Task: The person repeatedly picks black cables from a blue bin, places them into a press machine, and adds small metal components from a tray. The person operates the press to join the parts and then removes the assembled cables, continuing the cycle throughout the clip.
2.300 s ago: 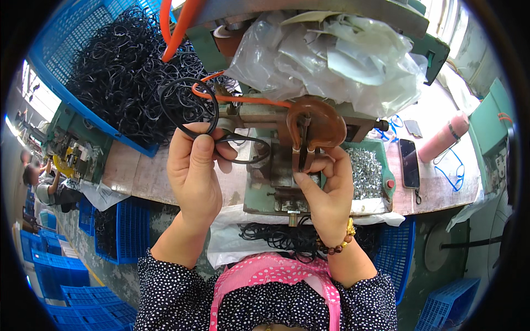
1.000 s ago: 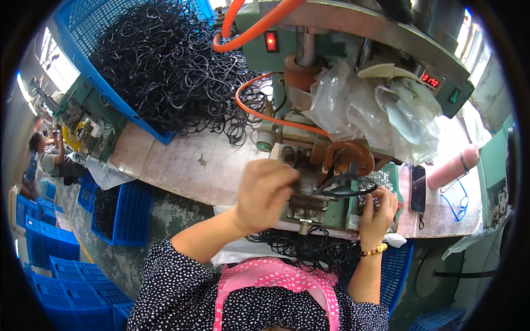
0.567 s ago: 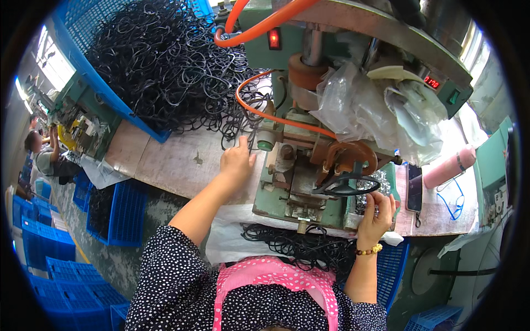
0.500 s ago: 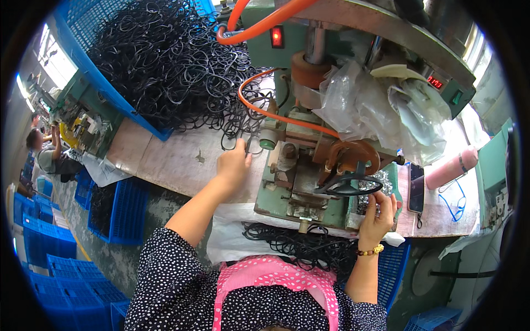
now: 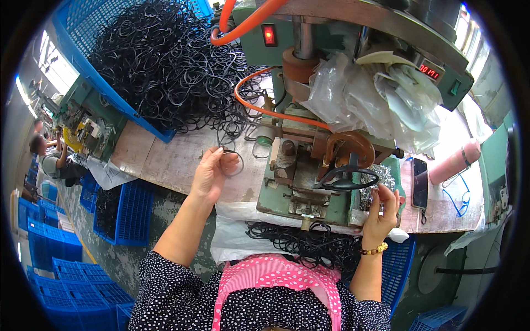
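Between the fingertips of my left hand (image 5: 208, 175) is a thin black ring (image 5: 241, 164), held over the light tabletop just in front of the heap of black rings (image 5: 165, 66). My right hand (image 5: 382, 212) pinches the right end of a larger black ring (image 5: 337, 187). That ring sits at the green bench machine (image 5: 301, 190), next to its brown curved part (image 5: 361, 148). Silvery scraps (image 5: 381, 175) lie in a tray behind my right fingers. More black rings (image 5: 309, 243) rest on white cloth at the machine's front edge, near my lap.
Orange hoses (image 5: 276, 115) loop over the machine, and plastic bags (image 5: 353, 99) hang from it. A phone (image 5: 419, 182) and pink bottle (image 5: 455, 161) are at right. A large blue basket (image 5: 99, 83) leans at left; blue crates (image 5: 135, 212) stand below. Someone (image 5: 52, 163) works far left.
My left hand has drawn back from the edge of the heap toward me, bringing a black ring with it. My right hand still holds its ring at the machine.
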`<state>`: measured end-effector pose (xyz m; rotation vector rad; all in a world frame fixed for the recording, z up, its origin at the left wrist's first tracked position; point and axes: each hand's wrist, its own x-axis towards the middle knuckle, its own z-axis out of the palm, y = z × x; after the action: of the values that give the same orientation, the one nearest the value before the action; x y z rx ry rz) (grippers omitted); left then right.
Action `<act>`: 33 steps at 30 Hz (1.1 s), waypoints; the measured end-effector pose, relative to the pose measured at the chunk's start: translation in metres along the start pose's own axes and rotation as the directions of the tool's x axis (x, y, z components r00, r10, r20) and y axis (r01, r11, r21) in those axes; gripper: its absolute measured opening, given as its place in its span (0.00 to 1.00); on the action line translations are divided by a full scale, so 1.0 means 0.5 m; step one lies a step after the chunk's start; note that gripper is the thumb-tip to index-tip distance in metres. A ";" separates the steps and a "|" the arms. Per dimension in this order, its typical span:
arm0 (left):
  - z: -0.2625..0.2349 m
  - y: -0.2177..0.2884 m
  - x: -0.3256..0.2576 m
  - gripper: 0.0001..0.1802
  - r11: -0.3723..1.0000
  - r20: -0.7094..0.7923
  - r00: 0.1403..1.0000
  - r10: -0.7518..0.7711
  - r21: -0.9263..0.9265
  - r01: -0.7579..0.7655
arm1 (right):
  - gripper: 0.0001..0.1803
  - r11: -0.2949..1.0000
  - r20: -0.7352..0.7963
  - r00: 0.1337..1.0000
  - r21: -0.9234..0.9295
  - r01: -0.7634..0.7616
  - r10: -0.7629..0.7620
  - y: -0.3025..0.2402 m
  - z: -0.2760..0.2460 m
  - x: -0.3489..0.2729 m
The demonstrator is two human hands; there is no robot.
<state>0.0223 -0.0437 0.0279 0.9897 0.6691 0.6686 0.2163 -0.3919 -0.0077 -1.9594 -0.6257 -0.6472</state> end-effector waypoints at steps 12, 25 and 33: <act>-0.024 -0.017 0.020 0.08 0.869 -0.100 0.943 0.318 0.429 -0.247 | 0.07 0.997 0.049 0.996 0.008 0.072 -0.072 -0.018 -0.018 0.016; 0.252 0.119 -0.170 0.10 0.758 0.329 0.723 0.608 0.030 -0.652 | 0.19 0.767 0.259 0.965 0.612 -0.190 0.032 -0.233 0.042 0.072; 0.259 0.113 -0.159 0.09 0.694 0.339 0.658 0.673 0.019 -0.720 | 0.28 0.475 0.415 0.899 0.769 -0.428 0.138 -0.261 0.062 0.066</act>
<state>0.0609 -0.1489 0.1451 1.4849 0.0198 1.1211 0.1598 -0.3040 0.0827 -1.1399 -0.6045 0.2133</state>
